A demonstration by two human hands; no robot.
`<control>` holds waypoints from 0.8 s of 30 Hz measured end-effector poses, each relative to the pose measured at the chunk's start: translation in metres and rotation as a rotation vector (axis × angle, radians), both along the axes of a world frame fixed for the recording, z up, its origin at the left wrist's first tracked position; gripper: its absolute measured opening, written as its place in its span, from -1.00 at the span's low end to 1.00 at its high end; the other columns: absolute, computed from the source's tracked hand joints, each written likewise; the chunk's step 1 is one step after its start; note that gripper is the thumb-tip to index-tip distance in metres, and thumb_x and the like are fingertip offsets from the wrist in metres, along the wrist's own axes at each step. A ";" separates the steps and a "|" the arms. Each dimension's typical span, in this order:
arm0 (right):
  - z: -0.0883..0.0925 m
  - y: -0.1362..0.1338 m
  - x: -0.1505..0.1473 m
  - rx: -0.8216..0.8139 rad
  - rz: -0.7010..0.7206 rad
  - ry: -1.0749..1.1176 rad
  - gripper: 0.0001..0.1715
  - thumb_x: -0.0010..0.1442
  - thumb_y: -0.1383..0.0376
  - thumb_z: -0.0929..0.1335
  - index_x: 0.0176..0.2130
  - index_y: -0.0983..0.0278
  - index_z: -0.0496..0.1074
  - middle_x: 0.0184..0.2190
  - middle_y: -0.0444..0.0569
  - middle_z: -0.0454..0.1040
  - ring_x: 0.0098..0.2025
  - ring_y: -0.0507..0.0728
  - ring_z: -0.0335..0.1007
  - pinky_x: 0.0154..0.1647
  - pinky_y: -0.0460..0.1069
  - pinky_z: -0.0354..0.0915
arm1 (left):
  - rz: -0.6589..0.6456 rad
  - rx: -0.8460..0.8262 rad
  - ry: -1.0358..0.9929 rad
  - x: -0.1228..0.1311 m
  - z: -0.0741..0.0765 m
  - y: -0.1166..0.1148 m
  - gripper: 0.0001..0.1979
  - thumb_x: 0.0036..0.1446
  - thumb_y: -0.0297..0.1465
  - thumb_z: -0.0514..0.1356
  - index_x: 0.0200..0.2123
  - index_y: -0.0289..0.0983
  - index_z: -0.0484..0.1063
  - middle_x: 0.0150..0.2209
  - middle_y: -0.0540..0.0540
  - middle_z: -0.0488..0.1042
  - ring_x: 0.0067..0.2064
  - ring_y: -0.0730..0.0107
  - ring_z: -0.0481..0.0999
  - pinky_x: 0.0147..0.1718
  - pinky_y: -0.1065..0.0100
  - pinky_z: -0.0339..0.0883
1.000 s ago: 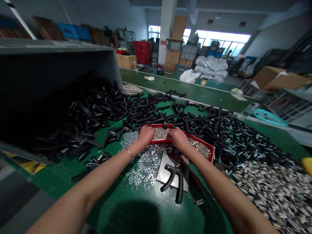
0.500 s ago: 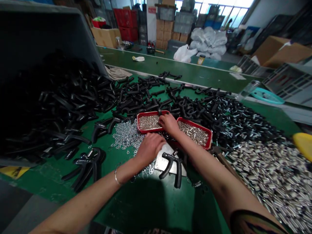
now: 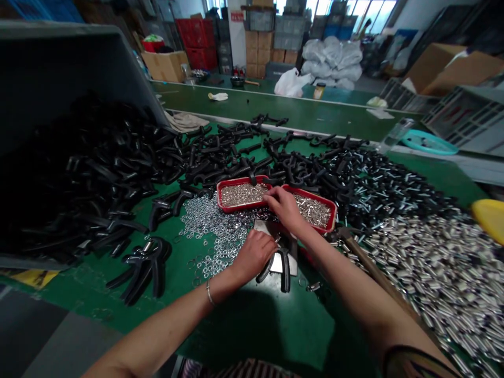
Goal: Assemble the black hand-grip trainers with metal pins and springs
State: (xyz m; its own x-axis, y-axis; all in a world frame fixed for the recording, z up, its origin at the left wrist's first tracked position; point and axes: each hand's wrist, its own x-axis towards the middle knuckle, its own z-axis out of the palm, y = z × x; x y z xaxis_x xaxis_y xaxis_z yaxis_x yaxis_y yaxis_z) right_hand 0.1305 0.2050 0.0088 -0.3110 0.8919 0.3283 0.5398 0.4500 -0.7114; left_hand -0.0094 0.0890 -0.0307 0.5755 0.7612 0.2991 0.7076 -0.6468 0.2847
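In the head view, our left hand (image 3: 254, 254) has its grip curled over the upper end of a black handle (image 3: 285, 268); its knuckles hide the contact, so we cannot tell whether it is clamped. Our right hand (image 3: 287, 207) has thumb and fingertips near each other at the right end of the left red tray (image 3: 244, 207); we cannot tell whether that grip meets or pinches a piece.

The handle lies on a metal plate (image 3: 277, 264) on the tabletop (image 3: 244, 331). Its two legs spread and point toward us, past the plate's near edge, with the long axis running roughly away from us.

We see small metal pieces in that tray and pins in the right red tray (image 3: 334, 212), which our right hand and forearm partly cover. Loose washers (image 3: 208, 215) spread left of the plate, near a cluster of black handles (image 3: 153, 265). To the right lie a hammer (image 3: 374, 273) and a heap of silver cylinders (image 3: 444, 278), while more black parts (image 3: 232, 163) crowd behind both trays
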 end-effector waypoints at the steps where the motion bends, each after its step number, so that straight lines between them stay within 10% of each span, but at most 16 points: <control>1: -0.002 -0.021 0.013 -0.025 0.002 0.029 -0.81 0.34 0.21 0.28 -0.23 0.26 0.41 -0.30 -0.07 0.52 -0.28 0.10 0.41 -0.17 -0.03 0.28 | -0.021 0.024 0.011 -0.002 -0.001 -0.001 -0.74 0.41 -0.34 0.00 -0.12 -0.29 0.46 -0.16 -0.14 0.54 -0.10 0.18 0.41 -0.07 0.12 0.19; 8: -0.035 -0.128 0.063 0.009 0.036 -0.110 -0.82 0.40 0.25 0.25 -0.23 0.22 0.40 -0.25 0.03 0.48 -0.14 0.19 0.40 -0.04 0.09 0.34 | -0.136 0.136 0.043 -0.019 -0.007 -0.012 -0.68 0.40 -0.46 0.00 0.16 -0.32 0.33 0.09 -0.22 0.49 0.04 0.15 0.39 0.00 0.10 0.23; 16: -0.041 -0.127 0.052 0.150 0.034 -0.344 -0.74 0.42 0.24 0.21 -0.19 0.23 0.45 -0.24 0.07 0.49 -0.14 0.21 0.40 -0.11 0.07 0.39 | 0.028 -0.075 -0.144 -0.016 0.001 -0.016 -0.74 0.37 -0.44 0.06 0.05 -0.26 0.43 0.03 -0.16 0.51 0.05 0.22 0.41 0.06 0.13 0.23; 24: -0.032 -0.133 0.056 0.125 0.139 -0.436 -0.70 0.40 0.33 0.20 -0.04 0.21 0.48 -0.11 0.09 0.51 -0.09 0.22 0.40 -0.10 0.08 0.40 | 0.229 -0.032 -0.188 -0.057 0.032 0.050 -0.78 0.35 -0.39 0.08 -0.08 -0.25 0.50 -0.07 -0.13 0.55 0.00 0.21 0.44 0.05 0.14 0.23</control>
State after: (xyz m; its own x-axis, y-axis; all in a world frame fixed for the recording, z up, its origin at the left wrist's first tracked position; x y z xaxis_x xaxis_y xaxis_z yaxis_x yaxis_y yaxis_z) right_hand 0.1864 0.0724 -0.0237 -0.5574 0.7940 0.2426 0.7047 0.6069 -0.3675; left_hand -0.0666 0.1386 0.0011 0.3243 0.8757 0.3577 0.7671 -0.4648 0.4423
